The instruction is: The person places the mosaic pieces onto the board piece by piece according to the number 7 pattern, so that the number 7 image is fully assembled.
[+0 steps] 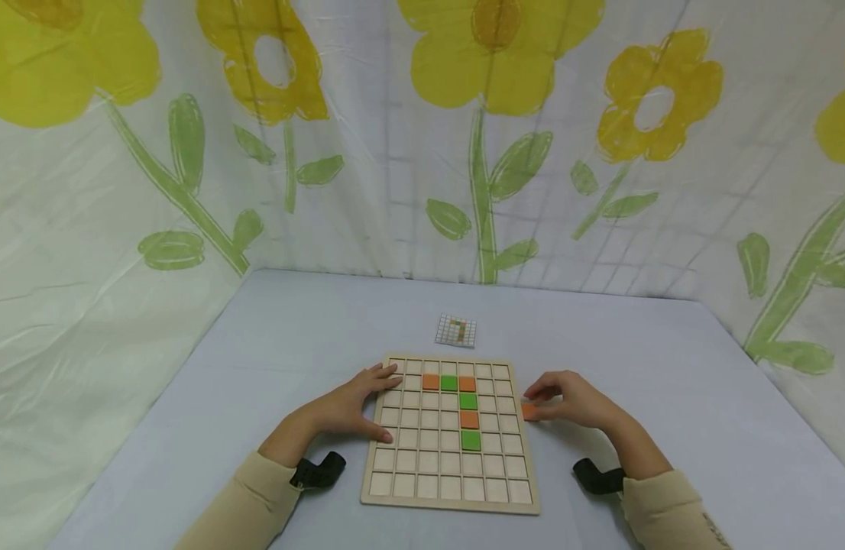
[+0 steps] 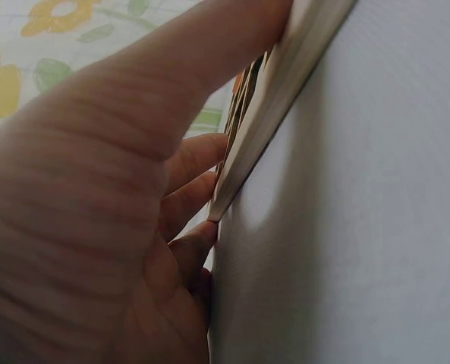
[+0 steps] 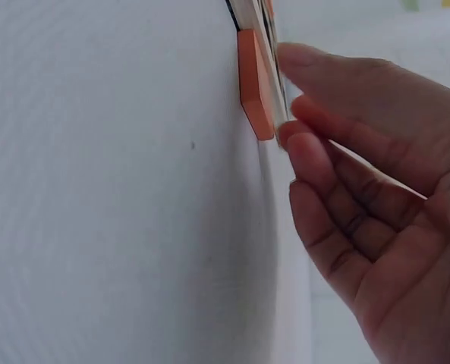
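A wooden grid board (image 1: 450, 485) lies flat, with several orange and green square tiles in its cells. Three of them form a short row, and others run down a column from its right end. Spread out, my left hand (image 1: 345, 403) rests on the board's left edge, thumb and fingertips touching the frame. Just outside the right edge, a loose orange tile (image 3: 253, 87) lies on the table against the board. My right hand (image 1: 572, 399) is over this tile, fingers loosely bent. In the right wrist view, a gap shows between its fingertips and the tile.
Behind the board lies a small card (image 1: 455, 331) printed with a coloured grid pattern. A white cloth covers the table (image 1: 312, 321). Hanging fabric with yellow flowers (image 1: 367, 229) stands along the back and sides. Black devices (image 1: 319, 470) are strapped at both wrists.
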`<action>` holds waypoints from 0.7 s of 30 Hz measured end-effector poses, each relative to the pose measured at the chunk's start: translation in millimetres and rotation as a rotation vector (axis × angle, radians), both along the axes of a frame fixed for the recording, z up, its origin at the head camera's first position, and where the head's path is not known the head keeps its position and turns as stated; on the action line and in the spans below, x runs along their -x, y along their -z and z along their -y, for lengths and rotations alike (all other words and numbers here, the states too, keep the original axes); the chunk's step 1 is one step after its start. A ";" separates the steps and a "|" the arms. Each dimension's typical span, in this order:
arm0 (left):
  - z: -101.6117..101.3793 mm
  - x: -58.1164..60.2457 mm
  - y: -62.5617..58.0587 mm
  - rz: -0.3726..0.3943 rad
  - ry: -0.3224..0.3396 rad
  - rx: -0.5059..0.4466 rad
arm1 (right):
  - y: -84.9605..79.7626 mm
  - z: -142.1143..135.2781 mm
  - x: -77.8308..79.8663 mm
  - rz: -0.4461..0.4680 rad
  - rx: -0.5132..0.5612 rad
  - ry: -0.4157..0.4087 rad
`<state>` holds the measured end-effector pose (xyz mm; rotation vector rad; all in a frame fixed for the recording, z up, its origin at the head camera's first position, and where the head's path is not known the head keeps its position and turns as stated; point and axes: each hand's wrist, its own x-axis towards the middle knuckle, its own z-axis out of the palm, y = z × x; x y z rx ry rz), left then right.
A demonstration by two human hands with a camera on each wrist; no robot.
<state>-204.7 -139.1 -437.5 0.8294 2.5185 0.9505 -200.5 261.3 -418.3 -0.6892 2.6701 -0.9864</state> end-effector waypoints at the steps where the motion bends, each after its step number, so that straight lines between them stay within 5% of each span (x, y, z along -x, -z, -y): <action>1: 0.0 0.0 0.1 -0.001 -0.002 0.003 | 0.6 -1.1 0.1 0.001 0.000 0.001; 21: 0.2 -0.2 -0.9 -0.008 -0.007 0.013 | 4.5 -5.4 -1.8 0.016 0.024 -0.002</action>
